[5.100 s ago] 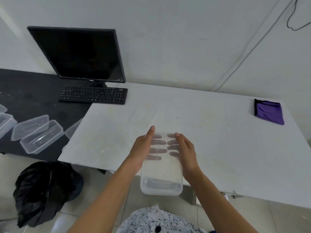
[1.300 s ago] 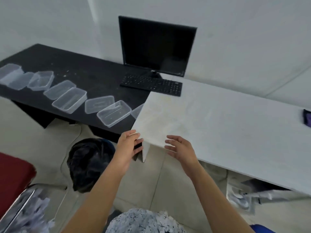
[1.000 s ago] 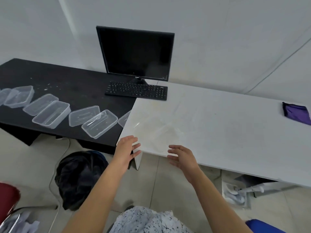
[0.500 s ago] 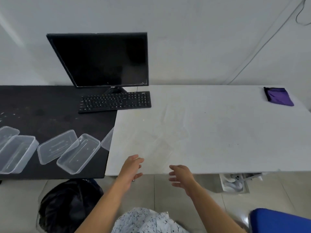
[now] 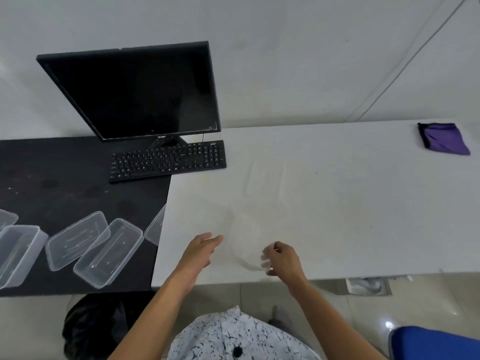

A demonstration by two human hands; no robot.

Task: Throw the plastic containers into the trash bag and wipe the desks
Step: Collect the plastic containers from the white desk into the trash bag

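both hands [image 5: 198, 252] now over white desk [image 5: 337, 203]; right fingers [image 5: 265, 261] blurred.

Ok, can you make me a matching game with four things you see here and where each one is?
Things:
1. purple cloth
2. keyboard
3. clear plastic containers
4. black trash bag

Places:
A. on the floor below the black desk
B. far right corner of the white desk
C. lined along the black desk's front edge
D. in front of the monitor

Pairs: 1-B, 2-D, 3-C, 4-A
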